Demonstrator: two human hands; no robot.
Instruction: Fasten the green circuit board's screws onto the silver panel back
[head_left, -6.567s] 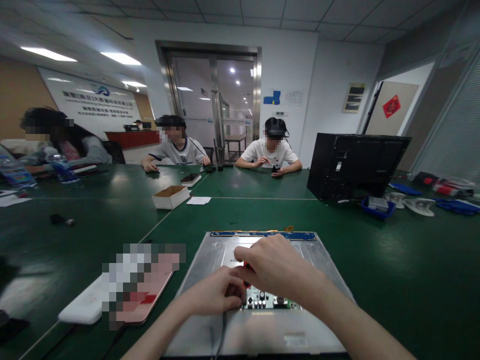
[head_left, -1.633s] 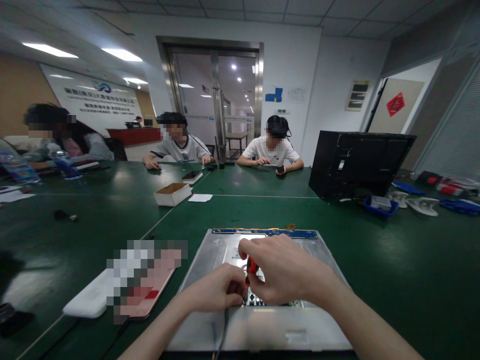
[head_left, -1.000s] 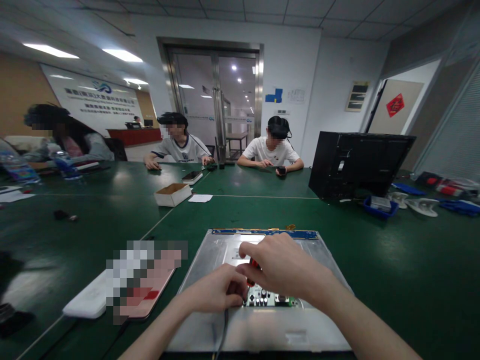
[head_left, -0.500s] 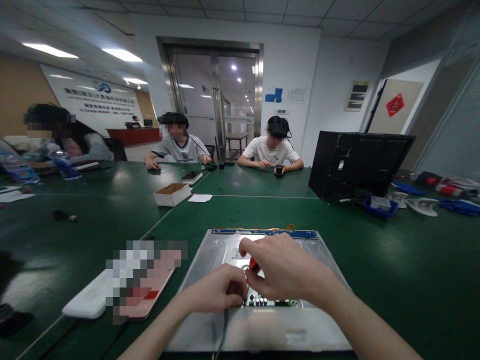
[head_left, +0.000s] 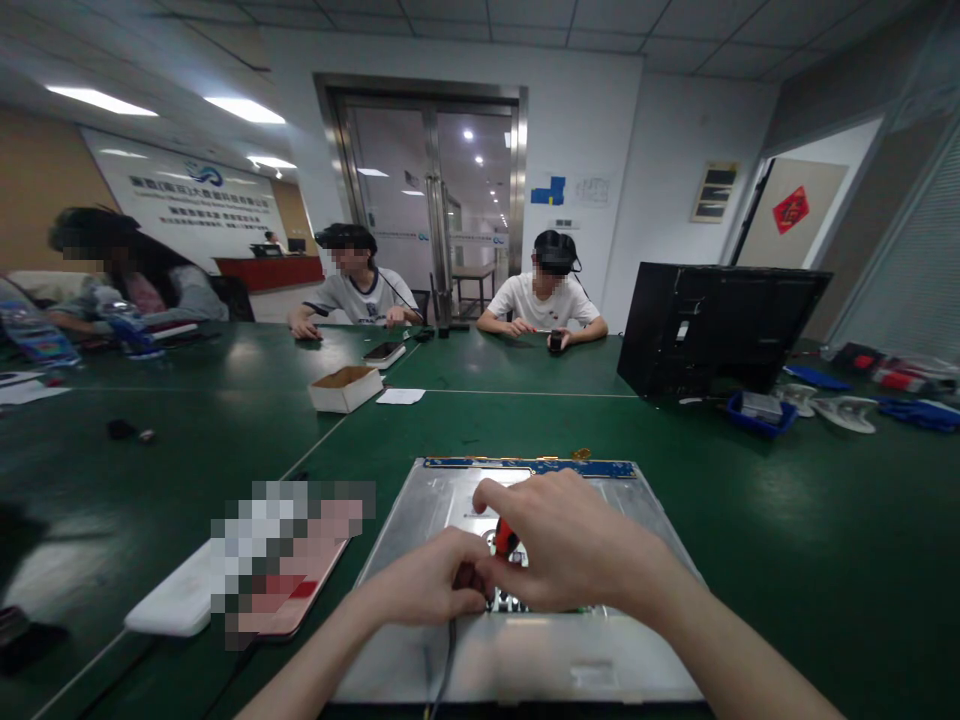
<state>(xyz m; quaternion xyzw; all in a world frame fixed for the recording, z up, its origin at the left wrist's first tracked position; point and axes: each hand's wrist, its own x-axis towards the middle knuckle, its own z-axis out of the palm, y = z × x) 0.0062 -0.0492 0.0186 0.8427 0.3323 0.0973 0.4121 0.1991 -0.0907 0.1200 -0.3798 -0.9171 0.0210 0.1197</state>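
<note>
A flat silver display panel lies in front of me, with a blue circuit strip along its far edge. At its middle is a green circuit board, mostly covered by my hands. My right hand is closed around a screwdriver with a red-and-black handle; its tip is hidden. My left hand rests at the board's left end, fingers curled in a pinch against the right thumb. What those fingers hold is hidden. A dark cable runs from beneath them toward me.
Left of the panel lie a white case and a pink phone-like slab, partly blurred out. Further off are an open white box, a black monitor and a blue tray. Several people sit across the green table.
My right hand has shifted slightly left, its thumb now meeting the left fingertips. More of the screwdriver handle shows, and it stands more upright. My left hand has barely moved.
</note>
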